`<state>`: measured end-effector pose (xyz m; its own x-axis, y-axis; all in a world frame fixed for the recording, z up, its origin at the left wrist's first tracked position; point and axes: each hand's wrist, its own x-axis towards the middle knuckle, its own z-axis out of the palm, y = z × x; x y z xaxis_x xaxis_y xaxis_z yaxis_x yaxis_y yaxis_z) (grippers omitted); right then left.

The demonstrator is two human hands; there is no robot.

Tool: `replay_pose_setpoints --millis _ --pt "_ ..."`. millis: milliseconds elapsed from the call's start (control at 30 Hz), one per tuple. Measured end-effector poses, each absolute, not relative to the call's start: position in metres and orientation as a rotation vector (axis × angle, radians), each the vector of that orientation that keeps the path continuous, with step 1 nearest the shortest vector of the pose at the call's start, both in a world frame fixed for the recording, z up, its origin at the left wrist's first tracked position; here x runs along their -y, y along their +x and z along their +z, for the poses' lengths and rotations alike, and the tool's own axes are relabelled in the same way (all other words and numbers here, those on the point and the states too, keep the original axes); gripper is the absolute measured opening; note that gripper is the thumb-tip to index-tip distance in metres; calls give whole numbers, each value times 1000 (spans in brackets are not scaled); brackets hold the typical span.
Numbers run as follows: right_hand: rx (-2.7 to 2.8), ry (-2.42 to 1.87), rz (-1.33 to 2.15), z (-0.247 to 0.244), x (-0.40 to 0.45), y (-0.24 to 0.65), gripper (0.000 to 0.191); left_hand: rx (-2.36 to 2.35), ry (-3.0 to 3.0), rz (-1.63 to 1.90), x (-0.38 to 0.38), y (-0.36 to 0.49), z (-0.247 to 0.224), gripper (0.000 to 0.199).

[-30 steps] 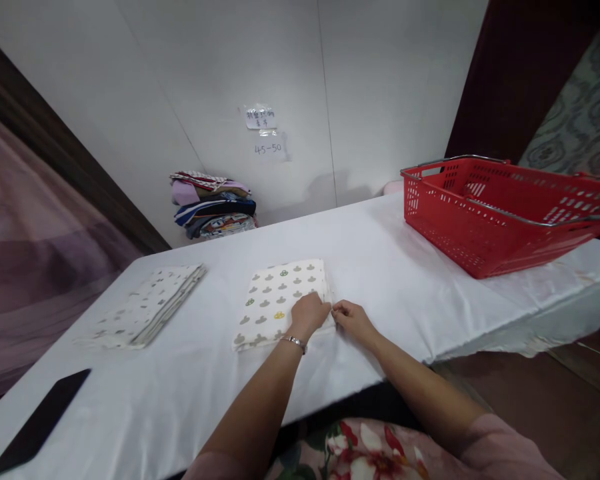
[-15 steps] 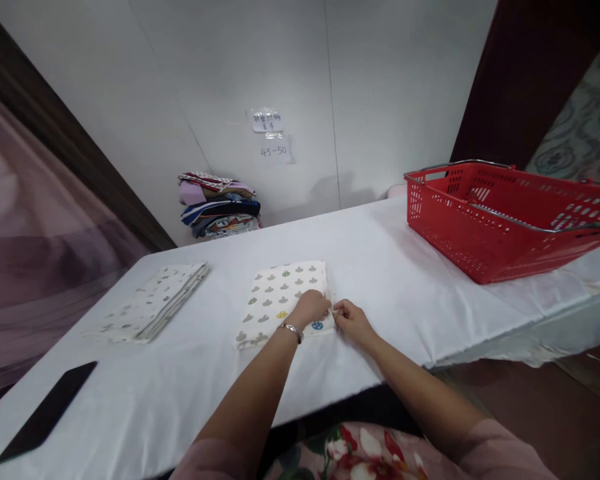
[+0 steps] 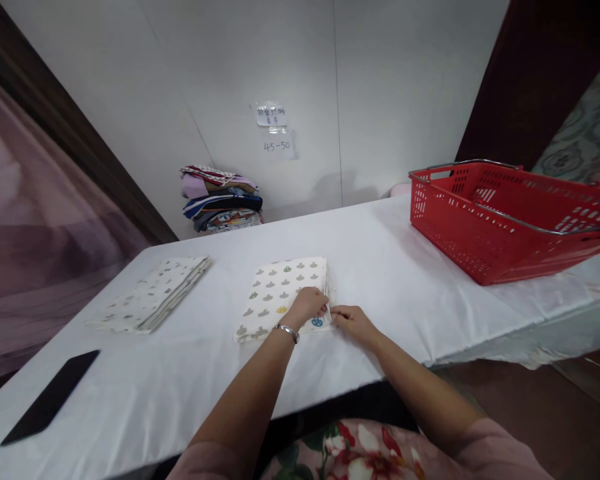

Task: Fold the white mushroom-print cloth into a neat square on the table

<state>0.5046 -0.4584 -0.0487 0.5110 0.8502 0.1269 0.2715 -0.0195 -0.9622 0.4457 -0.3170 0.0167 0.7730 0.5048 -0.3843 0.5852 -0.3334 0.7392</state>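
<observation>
A folded white cloth [image 3: 270, 293] printed with grey mushroom shapes and a few green, yellow and blue ones lies flat in front of me. Over its right part rests my left hand [image 3: 309, 305], a silver bracelet on the wrist, its curled fingers pinching the cloth's right edge. From the right, my right hand [image 3: 353, 323] pinches the same edge close to the near right corner. The fingertips of both hands nearly meet there, and the exact grip between them is partly hidden.
Another folded white printed cloth [image 3: 155, 293] lies to the left, with a flat black panel [image 3: 51, 399] nearer me. A red basket [image 3: 480, 233] with metal handles stands at the right. Stacked folded fabrics [image 3: 223, 200] sit beyond the table's [image 3: 375, 260] far edge, below paper signs [image 3: 279, 145].
My fingers shift slightly along the cloth's right edge, and the right hand flattens a little. The whole view has tilted slightly; the cloth stays in place.
</observation>
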Motion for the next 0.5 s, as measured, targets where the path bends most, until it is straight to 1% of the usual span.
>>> replay_pose_setpoints --millis 233,500 --pt "960 -1577 685 -49 461 508 26 -807 1953 -50 317 441 14 14" --pt "926 -1564 671 -50 459 505 32 -720 1919 21 317 430 17 21"
